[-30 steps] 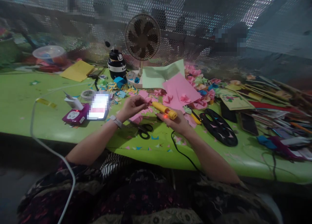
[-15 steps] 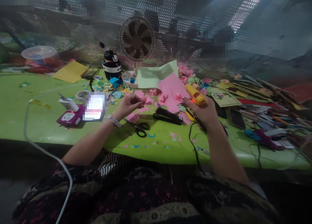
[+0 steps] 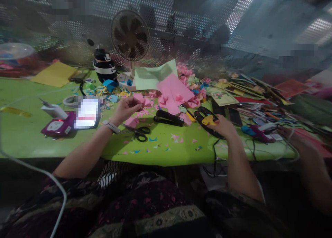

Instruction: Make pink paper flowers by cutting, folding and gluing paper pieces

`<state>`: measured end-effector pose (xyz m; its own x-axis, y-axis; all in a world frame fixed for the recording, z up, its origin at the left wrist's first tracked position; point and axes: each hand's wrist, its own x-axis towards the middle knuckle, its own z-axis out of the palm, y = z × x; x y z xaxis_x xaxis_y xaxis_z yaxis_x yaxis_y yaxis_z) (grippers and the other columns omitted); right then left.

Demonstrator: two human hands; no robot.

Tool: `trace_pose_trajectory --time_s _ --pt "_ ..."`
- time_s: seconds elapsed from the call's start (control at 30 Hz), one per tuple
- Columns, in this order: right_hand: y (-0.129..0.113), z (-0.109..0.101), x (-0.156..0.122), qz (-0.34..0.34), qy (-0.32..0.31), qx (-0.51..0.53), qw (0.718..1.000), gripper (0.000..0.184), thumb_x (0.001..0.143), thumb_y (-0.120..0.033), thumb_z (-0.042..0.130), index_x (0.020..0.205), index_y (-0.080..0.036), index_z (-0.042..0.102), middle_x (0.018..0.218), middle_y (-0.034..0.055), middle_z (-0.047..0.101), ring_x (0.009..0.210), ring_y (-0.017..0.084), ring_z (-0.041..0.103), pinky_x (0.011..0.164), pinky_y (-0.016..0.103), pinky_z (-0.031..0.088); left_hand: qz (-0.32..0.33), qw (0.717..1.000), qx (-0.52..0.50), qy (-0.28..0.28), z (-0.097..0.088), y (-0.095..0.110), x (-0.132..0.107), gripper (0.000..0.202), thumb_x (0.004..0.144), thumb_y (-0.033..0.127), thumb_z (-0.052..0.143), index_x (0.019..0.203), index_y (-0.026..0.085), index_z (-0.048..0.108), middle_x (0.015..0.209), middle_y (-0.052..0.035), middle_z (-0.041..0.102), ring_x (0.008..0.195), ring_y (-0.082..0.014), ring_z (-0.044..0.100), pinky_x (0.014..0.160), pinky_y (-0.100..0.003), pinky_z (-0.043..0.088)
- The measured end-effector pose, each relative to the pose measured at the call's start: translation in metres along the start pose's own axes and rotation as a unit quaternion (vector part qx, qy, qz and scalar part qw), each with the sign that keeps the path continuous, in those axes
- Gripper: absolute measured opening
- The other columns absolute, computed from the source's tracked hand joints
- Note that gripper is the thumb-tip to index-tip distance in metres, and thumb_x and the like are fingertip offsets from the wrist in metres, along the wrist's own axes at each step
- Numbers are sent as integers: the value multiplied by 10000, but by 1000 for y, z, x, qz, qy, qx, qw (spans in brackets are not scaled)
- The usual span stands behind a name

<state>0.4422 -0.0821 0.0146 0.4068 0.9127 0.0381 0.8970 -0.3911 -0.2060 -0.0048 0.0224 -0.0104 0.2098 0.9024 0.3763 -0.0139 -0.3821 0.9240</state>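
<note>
My left hand (image 3: 127, 110) is raised over the green table with thumb and fingertips pinched together beside pink paper pieces (image 3: 141, 100). Whatever sits in the pinch is too small to make out. My right hand (image 3: 224, 126) grips a yellow glue gun (image 3: 209, 120), held low over a black oval holder (image 3: 201, 113); the fingers cover part of it. Between my hands lie a black stapler (image 3: 168, 118) and open scissors with black handles (image 3: 142, 132). Behind the stapler a pink paper sheet (image 3: 173, 89) overlaps a pale green sheet (image 3: 147, 77).
A lit phone (image 3: 86, 113) leans by a purple power socket (image 3: 57, 127) on the left. At the back stand a dark bottle (image 3: 104, 67) and a fan (image 3: 130, 36). Papers and sticks (image 3: 259, 108) crowd the right, where another person's arm (image 3: 303, 144) reaches in.
My right hand has lowered the glue gun and moved it right, to the black holder. My left hand keeps its pinch almost in place. The camera has turned right, showing another person's arm.
</note>
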Motion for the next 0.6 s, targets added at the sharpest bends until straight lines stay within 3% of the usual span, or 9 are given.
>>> trace_pose_trajectory --time_s 0.07,0.17,0.23,0.3,0.4,0.47,0.6 --pt "1 -6 -2 -21 -20 -28 999 599 743 -403 752 1273 -155 627 1146 174 722 1019 347 677 830 421 512 -7 1000 -4 7 1 2 0 328 701 386 862 760 152 639 707 -40 706 646 -139 694 616 -247 596" --pt "-10 -19 -7 -31 28 -63 997 521 821 -442 674 1244 -139 652 1169 193 705 1080 369 650 864 450 492 -15 1000 -16 2 1 3 1 311 706 359 859 756 152 632 695 -34 701 630 -130 692 621 -245 601" --pt "-32 -27 -14 -65 96 -46 992 390 883 -415 600 1163 -161 699 1101 177 721 1031 346 656 851 448 490 -16 1000 -23 2 1 2 2 304 710 351 855 758 153 630 680 -28 697 619 -129 693 622 -248 604" --pt "-69 -30 -26 -163 118 11 979 280 904 -383 593 1055 -192 732 1019 132 735 932 293 668 828 418 494 -16 999 -29 10 0 1 3 294 715 343 850 763 152 631 678 -31 699 627 -133 702 628 -248 608" --pt "-135 -21 -46 -328 50 64 941 199 940 -321 585 971 -206 744 1009 99 744 912 256 667 797 373 485 -23 999 -36 30 -2 0 4 287 720 331 846 768 152 626 695 -37 706 648 -141 715 646 -254 618" --pt "-176 -9 -57 -409 -20 47 911 195 969 -251 557 1003 -201 743 1030 93 747 978 246 667 820 349 474 -26 998 -38 39 -4 -1 5 286 723 325 844 774 154 621 709 -34 707 658 -140 719 660 -256 623" --pt "-223 17 -69 -450 -102 -48 886 210 984 -174 537 1064 -163 731 1111 124 726 1002 249 672 773 321 458 -37 998 -40 35 -4 -1 6 276 733 308 837 765 156 608 696 -19 699 647 -127 715 644 -236 612"
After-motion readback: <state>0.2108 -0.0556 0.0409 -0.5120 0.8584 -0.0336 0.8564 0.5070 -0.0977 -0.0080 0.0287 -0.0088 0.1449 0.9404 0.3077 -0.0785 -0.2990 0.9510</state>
